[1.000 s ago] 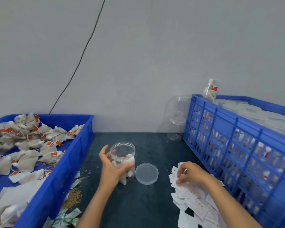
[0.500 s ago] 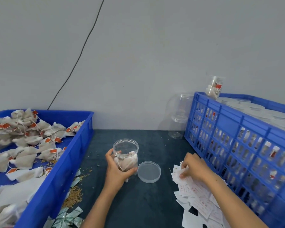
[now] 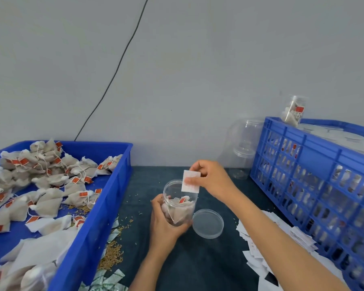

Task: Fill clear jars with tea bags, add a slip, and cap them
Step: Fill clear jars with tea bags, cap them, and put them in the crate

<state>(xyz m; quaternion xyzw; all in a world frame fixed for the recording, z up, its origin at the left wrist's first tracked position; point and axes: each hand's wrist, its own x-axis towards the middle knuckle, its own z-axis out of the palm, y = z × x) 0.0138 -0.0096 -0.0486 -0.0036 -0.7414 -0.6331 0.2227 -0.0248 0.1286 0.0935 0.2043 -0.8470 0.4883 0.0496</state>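
The right hand [image 3: 213, 180] pinches a small white paper slip [image 3: 190, 181] in a narrow grip over the mouth of the clear plastic jar [image 3: 180, 203], which the left hand [image 3: 165, 224] grips just above the dark tabletop [image 3: 208, 263]. Best lower the slip edge-first inside the rim before letting go, so it rests on the tea bags; the clear round lid [image 3: 207, 224] lies just beside.

No text, number or brand can be read anywhere. The small white paper slip [image 3: 190, 181] pinched in the right hand [image 3: 213, 179] carries faint red print, too blurred to read. The red tags on the beige mesh tea bags [image 3: 48, 179], left of the hands, show pale marks, also illegible.
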